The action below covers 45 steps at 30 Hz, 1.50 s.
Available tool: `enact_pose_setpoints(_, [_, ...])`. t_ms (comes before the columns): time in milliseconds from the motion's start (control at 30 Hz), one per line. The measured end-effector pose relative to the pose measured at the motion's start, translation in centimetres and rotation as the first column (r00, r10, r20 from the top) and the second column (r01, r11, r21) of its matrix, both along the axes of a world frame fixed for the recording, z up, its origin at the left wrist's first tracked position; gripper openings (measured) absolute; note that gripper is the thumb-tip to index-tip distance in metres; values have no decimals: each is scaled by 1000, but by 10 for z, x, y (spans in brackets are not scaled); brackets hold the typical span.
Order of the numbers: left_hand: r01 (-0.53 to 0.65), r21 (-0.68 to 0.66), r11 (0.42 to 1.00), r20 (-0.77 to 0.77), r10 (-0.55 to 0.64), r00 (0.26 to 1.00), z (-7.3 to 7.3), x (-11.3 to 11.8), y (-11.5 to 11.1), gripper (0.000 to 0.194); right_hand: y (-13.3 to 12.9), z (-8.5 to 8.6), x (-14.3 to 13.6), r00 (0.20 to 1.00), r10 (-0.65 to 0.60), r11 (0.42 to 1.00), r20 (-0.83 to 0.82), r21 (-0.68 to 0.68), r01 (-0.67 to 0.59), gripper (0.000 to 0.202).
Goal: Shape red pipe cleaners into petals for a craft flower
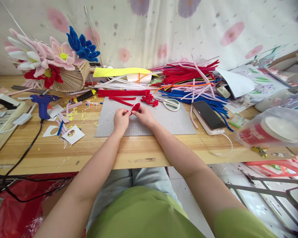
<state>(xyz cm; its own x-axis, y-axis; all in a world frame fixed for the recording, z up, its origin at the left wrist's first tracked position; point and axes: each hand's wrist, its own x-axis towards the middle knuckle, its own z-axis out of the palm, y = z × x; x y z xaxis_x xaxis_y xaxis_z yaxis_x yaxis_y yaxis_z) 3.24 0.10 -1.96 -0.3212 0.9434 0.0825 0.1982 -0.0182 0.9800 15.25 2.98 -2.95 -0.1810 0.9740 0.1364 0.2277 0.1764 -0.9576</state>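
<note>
Red fuzzy piece is above the grey mat, scissors at three o'clock, pinched by the left hand and right hand. Probably light, soft and bendable, it suits gentle fingertips at its lower edge.

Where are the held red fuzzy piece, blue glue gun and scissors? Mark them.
Red fuzzy piece (136, 107): head view, rounded part.
Blue glue gun (43, 105): head view, upper grip.
Scissors (165, 101): head view, handle base.
</note>
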Motion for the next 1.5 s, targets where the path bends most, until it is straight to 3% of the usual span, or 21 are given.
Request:
enact_pose_setpoints(167, [111,-162,980,440,-29,897,14,4,-4,14,-5,7,2,981,86,996,-176,-1,-88,25])
enact_pose_setpoints(333, [241,-240,941,590,-56,805,19,-4,-4,12,-9,13,4,956,155,982,-248,-66,-176,34])
enact_pose_setpoints(467, [307,-276,911,629,-70,774,18,-8,-2,13,-9,10,5,941,187,971,-282,-90,-220,39])
enact_pose_setpoints(633, [109,-128,986,513,-28,858,14,3,-6,17,-9,9,3,944,138,980,-301,-94,-173,42])
enact_pose_setpoints(767, [-5,-27,1000,448,17,894,10,12,-8,16,-12,14,0,939,116,977,-324,-131,-166,46])
enact_pose_setpoints(1000, [-24,26,999,380,13,925,1,11,-2,21,-12,15,-5,920,26,973,-390,-200,-112,47])
enact_pose_setpoints(1167, [-57,152,987,113,40,993,-9,6,4,26,-11,15,-5,927,19,973,-375,-207,-104,40])
enact_pose_setpoints(1333, [-34,189,981,-107,55,993,-10,4,3,23,-10,14,-8,926,-11,976,-377,-204,-71,32])
enact_pose_setpoints(1500, [-101,201,974,-63,116,991,-10,2,6,18,-9,12,-9,929,-36,981,-368,-192,-38,29])
